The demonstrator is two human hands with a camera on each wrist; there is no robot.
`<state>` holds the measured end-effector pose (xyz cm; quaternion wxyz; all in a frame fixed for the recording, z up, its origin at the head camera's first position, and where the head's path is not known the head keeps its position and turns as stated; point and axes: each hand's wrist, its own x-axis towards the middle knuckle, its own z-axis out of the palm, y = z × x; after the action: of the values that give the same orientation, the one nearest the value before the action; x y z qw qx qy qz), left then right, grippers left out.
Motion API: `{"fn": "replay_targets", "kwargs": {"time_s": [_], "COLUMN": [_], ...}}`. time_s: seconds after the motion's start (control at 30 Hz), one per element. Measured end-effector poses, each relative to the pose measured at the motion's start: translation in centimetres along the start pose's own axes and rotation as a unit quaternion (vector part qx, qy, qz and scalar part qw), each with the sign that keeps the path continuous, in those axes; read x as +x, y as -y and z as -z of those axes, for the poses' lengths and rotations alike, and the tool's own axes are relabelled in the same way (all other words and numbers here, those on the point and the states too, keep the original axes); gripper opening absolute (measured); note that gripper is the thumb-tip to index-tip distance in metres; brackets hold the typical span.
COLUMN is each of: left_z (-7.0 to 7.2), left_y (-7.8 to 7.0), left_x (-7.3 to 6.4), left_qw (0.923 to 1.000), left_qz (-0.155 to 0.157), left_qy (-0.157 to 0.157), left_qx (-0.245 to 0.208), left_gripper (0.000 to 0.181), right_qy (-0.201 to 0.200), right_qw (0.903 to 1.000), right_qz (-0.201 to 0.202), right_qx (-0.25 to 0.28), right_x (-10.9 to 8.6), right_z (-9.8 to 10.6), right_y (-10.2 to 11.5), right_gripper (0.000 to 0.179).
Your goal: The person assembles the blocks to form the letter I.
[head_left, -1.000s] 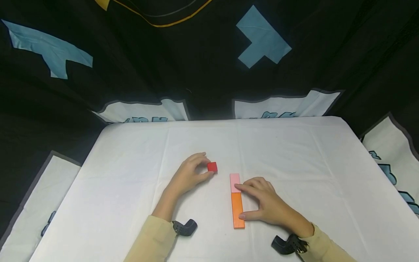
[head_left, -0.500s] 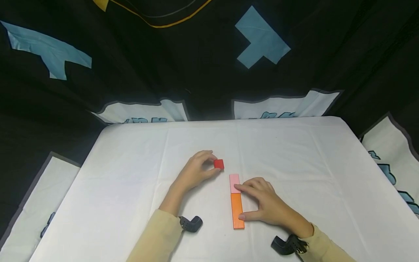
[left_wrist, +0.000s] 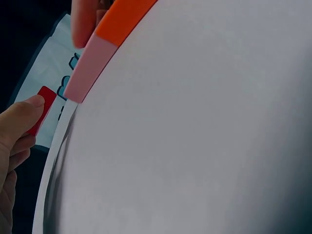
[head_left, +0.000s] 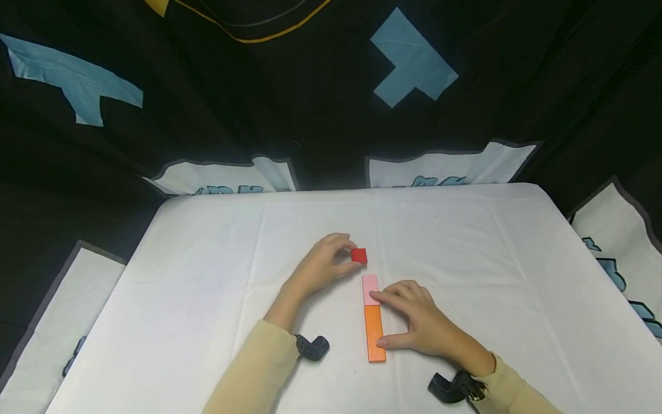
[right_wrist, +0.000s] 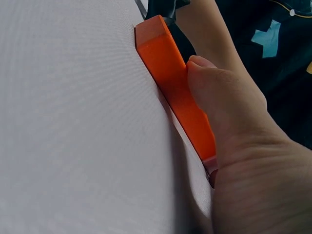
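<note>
Between thumb and fingers, my left hand (head_left: 323, 264) pinches a small red block (head_left: 359, 256), just beyond the far end of a pink block (head_left: 370, 289). The left wrist view also has the red block (left_wrist: 44, 105), apart from the pink block (left_wrist: 90, 68). An orange block (head_left: 374, 336) lies end to end with the pink one in a straight row on the table. My right hand (head_left: 421, 319) rests at the row's right side, fingers spread. Its index fingertip touches the pink block and its thumb the orange block (right_wrist: 170, 73), in the right wrist view too.
The white-covered table (head_left: 207, 276) reaches away to a far edge with rounded corners. Behind it hangs a dark cloth (head_left: 310, 103) with pale blue shapes. A black camera mount (head_left: 312, 348) sits at the left wrist, another (head_left: 447, 388) at the right.
My left hand has carried the red block to the right and slightly away from me, toward the pink block's far end. The right hand and the row have stayed in place.
</note>
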<state>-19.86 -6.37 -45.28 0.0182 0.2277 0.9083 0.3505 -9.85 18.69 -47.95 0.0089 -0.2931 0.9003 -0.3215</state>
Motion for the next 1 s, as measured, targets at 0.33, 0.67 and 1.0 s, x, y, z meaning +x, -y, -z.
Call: {"fn": "replay_targets", "kwargs": {"time_s": [0.33, 0.67, 1.0], "left_z": [-0.7, -1.1, -1.4], "left_y": [-0.7, -0.5, -0.3], "left_x": [0.8, 0.9, 0.9], "left_qw": [0.9999, 0.9996, 0.9994], "left_qz": [0.002, 0.003, -0.002], "left_qy": [0.016, 0.023, 0.027], "left_qx": [0.005, 0.013, 0.019], "left_gripper": [0.036, 0.038, 0.037], "right_qy": [0.000, 0.001, -0.001], "right_qw": [1.0000, 1.0000, 1.0000], "right_qz": [-0.001, 0.000, 0.000], "right_qx": [0.005, 0.003, -0.001], "right_x": [0.0, 0.0, 0.0], "right_z": [0.2, 0.2, 0.1], "right_y": [0.3, 0.3, 0.2], "right_gripper": [0.079, 0.080, 0.079]}}
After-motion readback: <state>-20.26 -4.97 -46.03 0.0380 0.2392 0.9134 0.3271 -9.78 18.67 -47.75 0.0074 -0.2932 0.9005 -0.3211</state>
